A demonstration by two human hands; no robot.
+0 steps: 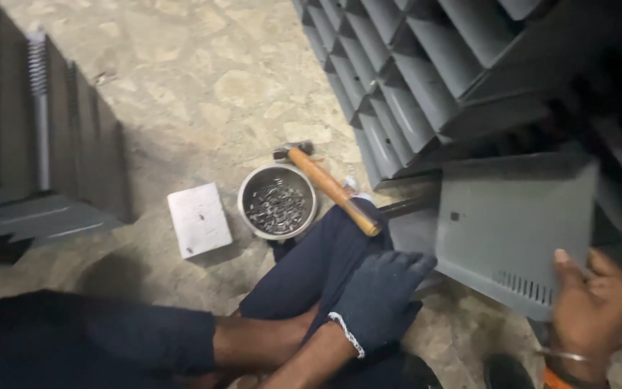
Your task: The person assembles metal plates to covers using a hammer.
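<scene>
The bare right hand (592,302) grips the lower edge of a grey folded sheet-metal panel (512,223) propped off the floor; the dark-gloved left hand (379,295), fingers loosely spread, rests beside it. One-handed, the panel may slip, or its sharp edge cut the bare palm.

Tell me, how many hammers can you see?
1. The hammer, with a wooden handle, leans across the person's dark trouser leg beside the metal bowl of small metal pieces. Others could be hidden behind the grey panels.
</scene>
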